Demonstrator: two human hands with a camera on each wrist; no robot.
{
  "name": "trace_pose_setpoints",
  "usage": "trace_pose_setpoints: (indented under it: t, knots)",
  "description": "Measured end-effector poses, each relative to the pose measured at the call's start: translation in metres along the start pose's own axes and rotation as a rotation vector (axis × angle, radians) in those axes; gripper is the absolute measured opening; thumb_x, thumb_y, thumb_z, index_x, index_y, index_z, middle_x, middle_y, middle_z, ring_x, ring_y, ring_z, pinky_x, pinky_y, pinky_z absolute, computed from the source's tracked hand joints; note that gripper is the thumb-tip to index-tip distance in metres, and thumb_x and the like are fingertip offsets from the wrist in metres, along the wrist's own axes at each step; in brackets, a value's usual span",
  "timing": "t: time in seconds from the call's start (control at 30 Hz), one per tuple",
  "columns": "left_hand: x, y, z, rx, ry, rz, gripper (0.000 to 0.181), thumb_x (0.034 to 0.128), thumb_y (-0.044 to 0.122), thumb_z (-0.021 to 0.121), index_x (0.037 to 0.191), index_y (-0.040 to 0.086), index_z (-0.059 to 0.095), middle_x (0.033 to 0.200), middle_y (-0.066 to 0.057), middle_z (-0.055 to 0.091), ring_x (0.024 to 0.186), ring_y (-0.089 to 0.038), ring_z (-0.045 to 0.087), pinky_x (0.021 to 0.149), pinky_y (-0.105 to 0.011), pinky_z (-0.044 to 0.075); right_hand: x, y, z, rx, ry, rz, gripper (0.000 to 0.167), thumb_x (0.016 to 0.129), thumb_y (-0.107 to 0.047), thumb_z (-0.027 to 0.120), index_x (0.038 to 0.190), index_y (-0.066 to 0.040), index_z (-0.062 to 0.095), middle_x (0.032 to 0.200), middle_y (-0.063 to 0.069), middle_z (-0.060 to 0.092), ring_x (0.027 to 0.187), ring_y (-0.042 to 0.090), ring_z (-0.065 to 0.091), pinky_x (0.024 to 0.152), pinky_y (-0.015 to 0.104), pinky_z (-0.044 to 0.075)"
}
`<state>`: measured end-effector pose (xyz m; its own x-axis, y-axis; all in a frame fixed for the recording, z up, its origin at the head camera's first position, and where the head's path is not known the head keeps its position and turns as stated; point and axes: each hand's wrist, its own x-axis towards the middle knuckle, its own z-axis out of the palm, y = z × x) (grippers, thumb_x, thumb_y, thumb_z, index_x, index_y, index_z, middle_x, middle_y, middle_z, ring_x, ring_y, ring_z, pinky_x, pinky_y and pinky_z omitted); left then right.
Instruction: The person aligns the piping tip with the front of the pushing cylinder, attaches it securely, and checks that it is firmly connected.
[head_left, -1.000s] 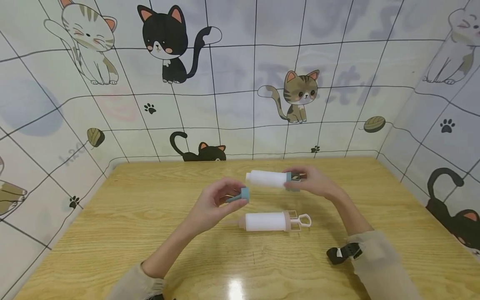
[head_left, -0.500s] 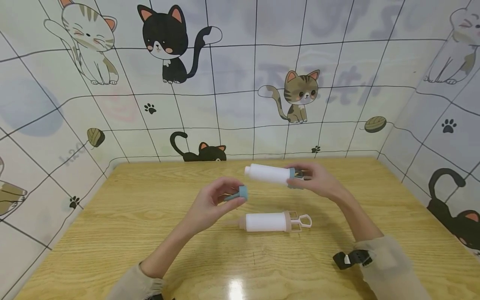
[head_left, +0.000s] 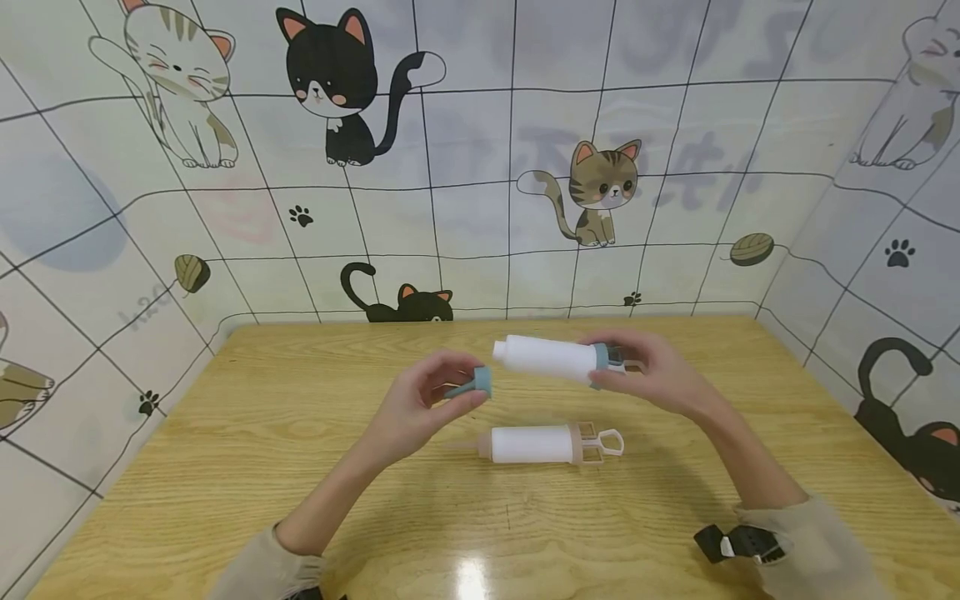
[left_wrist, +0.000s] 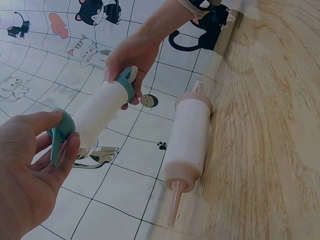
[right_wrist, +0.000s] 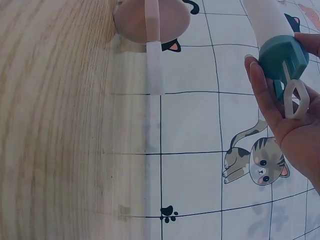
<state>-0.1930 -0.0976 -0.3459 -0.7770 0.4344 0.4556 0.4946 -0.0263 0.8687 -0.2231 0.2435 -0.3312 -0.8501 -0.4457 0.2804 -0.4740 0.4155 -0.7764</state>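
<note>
Between thumb and fingers my left hand [head_left: 426, 404] pinches a teal nozzle cap [head_left: 482, 382], its thin spout pointing back toward the palm. My right hand [head_left: 654, 372] grips a white syringe-like squeeze tube [head_left: 551, 357] by its teal collar [right_wrist: 280, 55], with a white pull ring [right_wrist: 296, 99] at that end. The tube's bare, narrow white neck [head_left: 499, 351] points left toward the nozzle cap, a small gap apart in the head view. Below them on the table lies a second white tube [head_left: 531, 444] with pink-beige ends, its pointed nozzle [left_wrist: 175, 202] fitted and its handle to the right.
The wooden table [head_left: 315, 517] reaches back to a white gridded cloth [head_left: 465, 208] printed with cartoon cats, which also rises at both sides. A black wrist strap [head_left: 738, 543] sits on the right sleeve.
My right hand has moved to the right with the white tube, widening the gap. My left hand has shifted slightly left and up with the nozzle cap. The pink-ended tube stays put.
</note>
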Motion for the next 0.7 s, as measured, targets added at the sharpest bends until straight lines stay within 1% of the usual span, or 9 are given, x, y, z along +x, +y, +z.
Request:
trace_pose_setpoints:
  t: [0.1,0.23,0.37,0.5,0.7]
  knots:
    - [0.0,-0.001,-0.001,0.002,-0.001,0.003,0.031,0.0919,0.0,0.072,0.121,0.003,0.064,0.106,-0.012,0.069,0.099,-0.023,0.067,0.089,-0.037,0.058,-0.005,-0.004,0.0,-0.027,-0.006,-0.03,0.038,0.091,-0.008,0.075,0.128,-0.009,0.065,0.114,0.009,0.064,0.096,0.029,0.062,0.077,0.034,0.058]
    - [-0.001,0.0,-0.002,0.008,0.008,0.005,0.032,0.0913,-0.001,0.073,0.121,0.004,0.064,0.106,-0.011,0.069,0.098,-0.022,0.067,0.088,-0.034,0.058,-0.009,-0.009,-0.001,-0.053,-0.016,-0.061,0.037,0.091,-0.008,0.075,0.127,-0.011,0.066,0.114,0.006,0.066,0.095,0.024,0.063,0.079,0.033,0.056]
    - [-0.004,0.001,-0.003,0.008,0.012,0.023,0.032,0.0906,-0.002,0.073,0.121,0.004,0.063,0.106,-0.012,0.069,0.098,-0.023,0.066,0.087,-0.032,0.058,-0.01,-0.011,0.0,-0.054,-0.033,-0.092,0.039,0.09,-0.007,0.075,0.127,-0.012,0.066,0.113,0.005,0.067,0.094,0.022,0.064,0.077,0.032,0.056]
    - [-0.007,-0.001,-0.005,-0.001,0.015,0.04,0.032,0.0906,-0.004,0.072,0.121,0.002,0.063,0.105,-0.014,0.068,0.097,-0.023,0.066,0.088,-0.032,0.058,-0.01,-0.011,0.001,-0.063,-0.049,-0.143,0.04,0.089,-0.005,0.076,0.128,-0.013,0.066,0.112,0.003,0.068,0.093,0.02,0.065,0.078,0.032,0.057]
    - [-0.009,-0.001,-0.006,-0.004,0.021,0.051,0.033,0.0906,-0.005,0.072,0.122,0.002,0.063,0.107,-0.014,0.069,0.098,-0.023,0.066,0.088,-0.033,0.057,-0.012,-0.014,0.005,-0.05,-0.064,-0.177,0.042,0.088,-0.004,0.077,0.128,-0.014,0.066,0.114,0.001,0.068,0.094,0.019,0.065,0.079,0.032,0.057]
